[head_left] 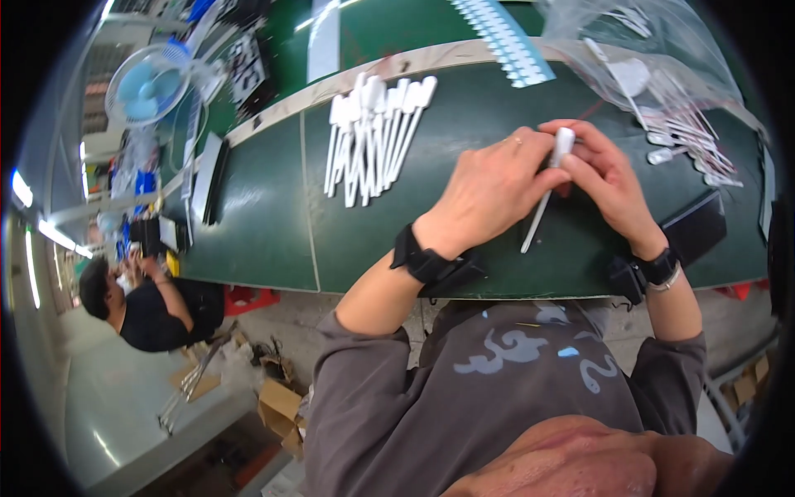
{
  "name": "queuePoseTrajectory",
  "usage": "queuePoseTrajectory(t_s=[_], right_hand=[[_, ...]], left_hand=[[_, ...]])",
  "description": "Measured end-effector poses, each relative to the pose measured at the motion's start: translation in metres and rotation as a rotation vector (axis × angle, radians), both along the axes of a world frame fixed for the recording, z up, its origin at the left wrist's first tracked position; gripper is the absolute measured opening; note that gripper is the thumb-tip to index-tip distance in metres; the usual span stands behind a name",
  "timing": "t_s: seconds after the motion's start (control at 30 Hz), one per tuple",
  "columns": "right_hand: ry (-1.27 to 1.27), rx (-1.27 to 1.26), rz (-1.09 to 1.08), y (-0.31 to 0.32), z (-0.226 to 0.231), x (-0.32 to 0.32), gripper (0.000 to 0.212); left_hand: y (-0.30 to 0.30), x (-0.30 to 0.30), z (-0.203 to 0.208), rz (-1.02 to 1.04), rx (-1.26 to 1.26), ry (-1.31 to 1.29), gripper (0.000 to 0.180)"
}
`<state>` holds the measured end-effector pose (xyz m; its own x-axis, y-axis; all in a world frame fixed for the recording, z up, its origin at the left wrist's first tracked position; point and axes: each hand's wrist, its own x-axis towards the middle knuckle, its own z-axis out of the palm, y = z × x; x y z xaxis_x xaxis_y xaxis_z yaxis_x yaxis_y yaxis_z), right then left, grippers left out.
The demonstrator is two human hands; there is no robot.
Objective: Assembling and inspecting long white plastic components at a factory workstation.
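Observation:
A white plastic stick with a thicker head (pixel 565 142) is held between both hands above the green table, its thin shaft slanting down toward the near edge. My left hand (pixel 503 182) grips it with thumb and fingers near the head. From the other side, my right hand (pixel 610 176) pinches the head; some of its fingertips are hidden. Left of the hands lies a pile of similar white sticks (pixel 373 137), heads mostly pointing away from me. To the right, another heap of white sticks (pixel 679 128), with thin reddish strands among them, spills from a clear plastic bag (pixel 704 62).
The green table (pixel 257 182) has a raised ledge behind. A pale blue-and-white toothed strip (pixel 507 41) lies across it. A dark flat object (pixel 698 228) rests beside my right wrist. At left are a long dark piece (pixel 210 180), a fan (pixel 149 85) and another person (pixel 157 311).

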<state>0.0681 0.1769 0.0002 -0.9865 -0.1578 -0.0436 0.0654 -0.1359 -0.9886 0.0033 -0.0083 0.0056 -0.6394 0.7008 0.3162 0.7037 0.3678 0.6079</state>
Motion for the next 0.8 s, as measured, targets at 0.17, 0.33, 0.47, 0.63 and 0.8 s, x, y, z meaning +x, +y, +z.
queuePoseTrajectory(t_s=[0.17, 0.33, 0.47, 0.63, 0.8], right_hand=[[0.04, -0.007, -0.051, -0.003, 0.001, 0.001, 0.032], [0.057, 0.03, -0.092, -0.004, -0.003, 0.002, 0.032], [-0.02, 0.02, -0.055, 0.001, -0.003, 0.001, 0.028], [-0.091, -0.01, 0.036, 0.003, 0.0, 0.004, 0.02], [-0.104, 0.077, 0.07, 0.002, 0.002, 0.0, 0.018]], left_hand=[[-0.001, -0.002, -0.004, -0.059, 0.191, -0.07, 0.026], [0.003, 0.003, -0.011, -0.04, 0.22, -0.13, 0.024], [0.004, 0.006, -0.012, -0.037, 0.087, -0.125, 0.023], [0.001, 0.003, -0.004, -0.104, -0.078, -0.139, 0.027], [0.0, -0.005, -0.011, -0.164, -0.047, -0.352, 0.026]])
